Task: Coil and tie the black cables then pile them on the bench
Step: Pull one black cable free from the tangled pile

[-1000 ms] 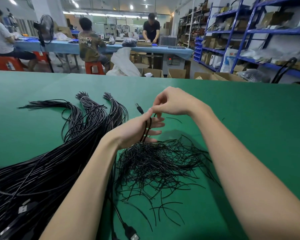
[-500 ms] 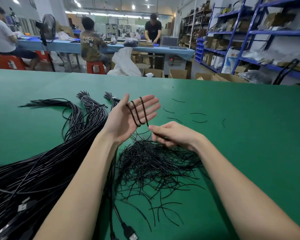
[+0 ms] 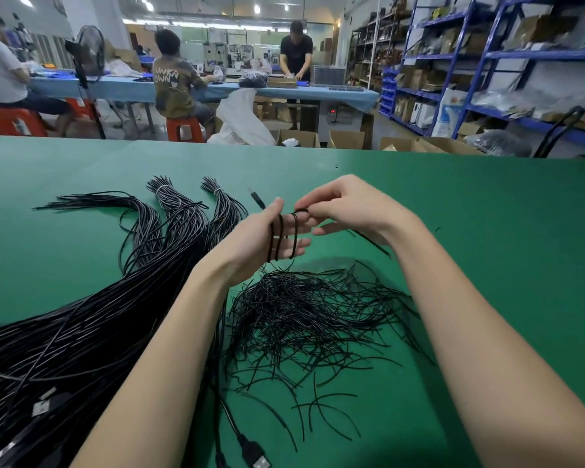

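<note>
A black cable [image 3: 279,238] is wound in three loops around the straight fingers of my left hand [image 3: 247,246], which is raised above the green bench [image 3: 493,238]. The cable's barrel plug [image 3: 256,199] sticks out past the left thumb, which pins that end. My right hand [image 3: 348,211] pinches the cable at the left fingertips. A thin black strand trails from under the right hand toward the bench. The cable's other end hangs down to a USB plug [image 3: 255,457] by the near edge.
A thick bundle of long black cables [image 3: 81,336] lies at the left, its far ends tied in bunches [image 3: 163,190]. A loose heap of thin black ties [image 3: 313,315] sits below my hands. People work at blue tables behind; shelving stands at the right.
My right hand rose from the heap of ties to the left fingertips and now pinches the cable. The left hand turned more edge-on, with the loops still around its fingers.
</note>
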Motion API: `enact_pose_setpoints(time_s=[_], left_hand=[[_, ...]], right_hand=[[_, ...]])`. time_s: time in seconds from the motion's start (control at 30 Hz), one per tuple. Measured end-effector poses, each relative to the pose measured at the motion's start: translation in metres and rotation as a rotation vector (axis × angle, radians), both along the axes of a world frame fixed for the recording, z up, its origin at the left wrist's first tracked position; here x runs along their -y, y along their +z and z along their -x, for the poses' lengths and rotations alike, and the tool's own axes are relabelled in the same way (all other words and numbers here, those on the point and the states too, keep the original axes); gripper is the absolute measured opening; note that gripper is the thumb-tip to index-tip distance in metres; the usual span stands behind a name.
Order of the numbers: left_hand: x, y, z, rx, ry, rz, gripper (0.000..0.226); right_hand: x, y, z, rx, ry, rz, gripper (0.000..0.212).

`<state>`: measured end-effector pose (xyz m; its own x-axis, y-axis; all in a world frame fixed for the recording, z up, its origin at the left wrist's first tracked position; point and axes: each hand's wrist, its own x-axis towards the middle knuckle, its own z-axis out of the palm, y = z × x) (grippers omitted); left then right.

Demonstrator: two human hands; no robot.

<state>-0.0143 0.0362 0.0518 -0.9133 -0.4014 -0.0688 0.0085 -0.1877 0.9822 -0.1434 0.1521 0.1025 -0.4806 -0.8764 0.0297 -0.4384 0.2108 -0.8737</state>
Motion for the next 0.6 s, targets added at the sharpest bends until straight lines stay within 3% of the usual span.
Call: enact_pose_setpoints(time_s=[0.17,0.4,0.6], left_hand=[[0.000,0.001,0.000,-0.114,0.040,-0.115,0.059],[0.002,0.005,-0.003,-0.205,0.068,-0.171,0.052],[-0.005,0.002,0.000,-0.232,0.132,-0.070,0.035]], right_hand=[[-0.012,-0.037,-0.013,0.334,-0.126,0.182,0.005],[-0.017,-0.069,-0.024,0.445,-0.146,0.174,0.008],[-0.013,-0.068,-0.027,0.416,-0.224,0.245,0.013]])
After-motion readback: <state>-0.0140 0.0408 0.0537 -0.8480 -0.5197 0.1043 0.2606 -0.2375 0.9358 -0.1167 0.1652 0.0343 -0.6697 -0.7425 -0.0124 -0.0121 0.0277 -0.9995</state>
